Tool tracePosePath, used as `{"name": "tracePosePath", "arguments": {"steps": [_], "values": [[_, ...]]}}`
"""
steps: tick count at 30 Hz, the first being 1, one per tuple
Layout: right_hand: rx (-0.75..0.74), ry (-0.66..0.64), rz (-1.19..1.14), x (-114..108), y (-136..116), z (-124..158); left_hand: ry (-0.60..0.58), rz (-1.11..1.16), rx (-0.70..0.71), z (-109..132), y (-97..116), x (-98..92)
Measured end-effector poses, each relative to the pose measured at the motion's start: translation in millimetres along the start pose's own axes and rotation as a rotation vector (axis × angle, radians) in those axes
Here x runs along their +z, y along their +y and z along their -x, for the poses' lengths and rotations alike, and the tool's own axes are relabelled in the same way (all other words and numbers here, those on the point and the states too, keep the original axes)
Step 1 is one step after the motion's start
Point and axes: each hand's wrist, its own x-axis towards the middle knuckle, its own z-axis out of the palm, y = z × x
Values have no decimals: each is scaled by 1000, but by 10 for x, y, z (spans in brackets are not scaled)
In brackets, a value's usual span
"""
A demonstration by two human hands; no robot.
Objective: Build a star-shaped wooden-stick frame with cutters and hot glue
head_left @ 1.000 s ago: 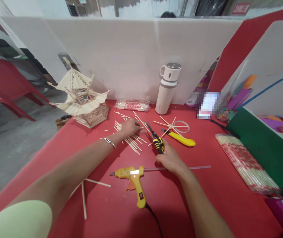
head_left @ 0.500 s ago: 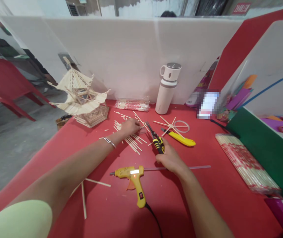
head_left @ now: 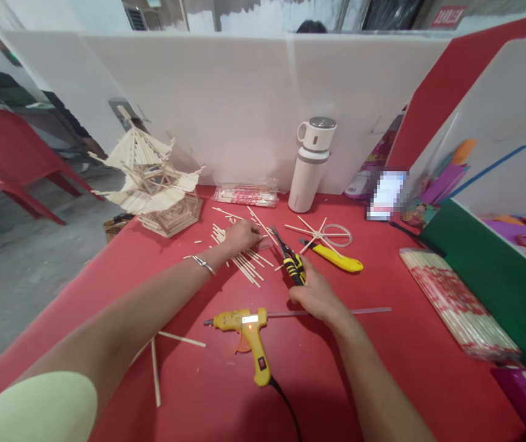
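Observation:
My right hand (head_left: pixel 312 288) is wrapped round the black and yellow handles of a pair of pliers (head_left: pixel 294 267), their dark jaws pointing away and to the left. Just left of the jaws, my left hand (head_left: pixel 243 236) has its fingertips pinched together over a short wooden stick (head_left: pixel 265 236). Beneath and around that hand lies a loose pile of thin wooden sticks (head_left: pixel 250 270). A star of joined sticks (head_left: pixel 318 235) rests right of the pliers, beside a yellow utility knife (head_left: pixel 340 258). Nearer to me, a yellow hot glue gun (head_left: pixel 244 320) lies on its side.
A stick-built pagoda model (head_left: pixel 152 178) stands at the back left of the red table (head_left: pixel 318 374). Behind are a stick packet (head_left: pixel 247 194) and a white flask (head_left: pixel 309 172). At right are a phone (head_left: pixel 386 193), a larger stick bundle (head_left: pixel 458 304) and a green box (head_left: pixel 493 276).

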Motion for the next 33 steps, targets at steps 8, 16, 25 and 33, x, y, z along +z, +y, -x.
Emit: {"name": "tracePosePath", "arguments": {"steps": [8, 16, 25, 33], "values": [[12, 0, -3, 3, -9, 4, -1, -6, -3, -5, -9, 7], [33, -12, 9, -8, -37, 8, -3, -6, -17, -3, 3, 6], [2, -2, -11, -5, -17, 9, -6, 11, -16, 36, 30, -22], [11, 0, -19, -15, -43, 28, 2, 37, -20, 13, 16, -6]]}}
